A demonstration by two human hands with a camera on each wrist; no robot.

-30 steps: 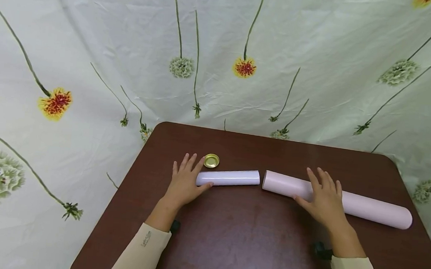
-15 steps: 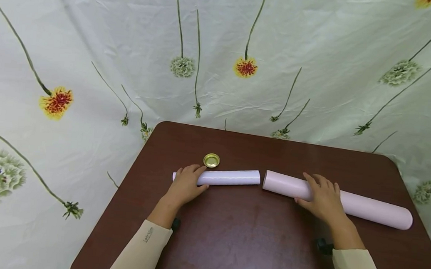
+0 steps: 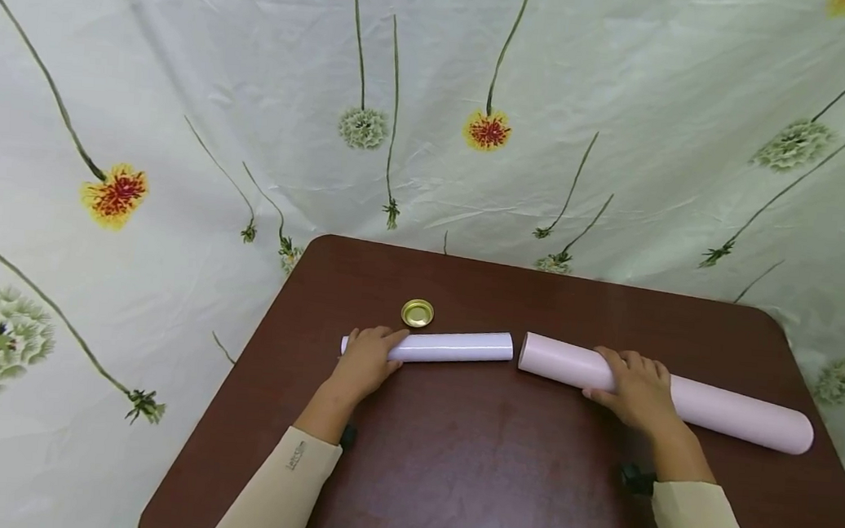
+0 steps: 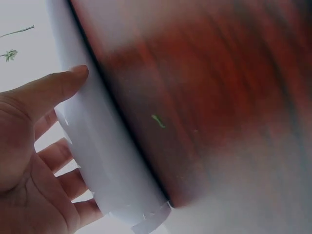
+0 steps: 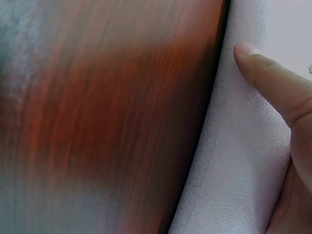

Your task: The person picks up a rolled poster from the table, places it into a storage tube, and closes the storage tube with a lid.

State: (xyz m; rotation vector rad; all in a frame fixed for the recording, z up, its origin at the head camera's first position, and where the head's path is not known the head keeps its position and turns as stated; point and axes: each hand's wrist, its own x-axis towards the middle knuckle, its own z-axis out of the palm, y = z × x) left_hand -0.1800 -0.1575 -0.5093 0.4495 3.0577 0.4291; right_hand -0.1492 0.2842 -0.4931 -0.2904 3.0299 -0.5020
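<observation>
A glossy white roll [image 3: 461, 347] lies on the left part of the table, its right end close to a thicker, pale pink tube [image 3: 743, 412]. My left hand [image 3: 366, 360] grips the white roll near its left end. The left wrist view shows the thumb [image 4: 68, 84] on one side of the roll [image 4: 112, 146] and the fingers on the other. My right hand [image 3: 638, 389] holds the pink tube left of its middle. In the right wrist view the thumb lies along the tube's finely textured surface [image 5: 224, 161]; most of the fingers are hidden behind it.
Just behind the white roll sits a small gold-coloured round lid [image 3: 417, 313]. The dark brown table [image 3: 483, 448] has rounded far corners. A pale cloth with printed flowers [image 3: 435, 77] hangs right behind the table and along its left side.
Both hands have come down from spread fingers over the rolls to a grip on them. The white roll, the pink tube and the lid have kept their places on the table.
</observation>
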